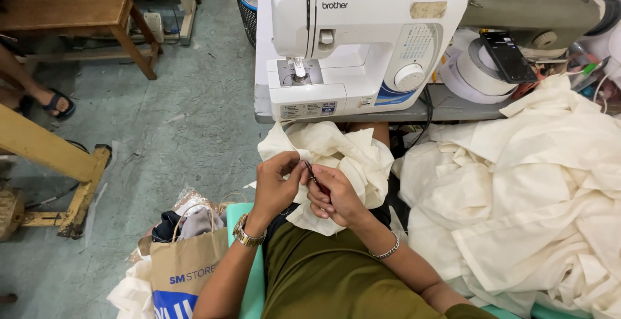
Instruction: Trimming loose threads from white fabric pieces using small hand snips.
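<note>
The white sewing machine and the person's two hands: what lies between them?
In the head view, a bunched piece of cream cloth fills the stretch between the sewing machine and the left hand and right hand, draped over the lap.

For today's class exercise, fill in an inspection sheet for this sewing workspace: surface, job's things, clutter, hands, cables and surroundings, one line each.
Surface: grey table carrying a white sewing machine.
Job's things: cream cloth piece on the lap; small red-handled tool, kind unclear.
Clutter: tape rolls, phone, heap of cream fabric, paper bag.
Hands: left hand pinches the cloth; right hand holds the tool.
Cables: black cable off the table edge.
Surroundings: concrete floor, wooden bench, another person's sandalled foot.
</note>
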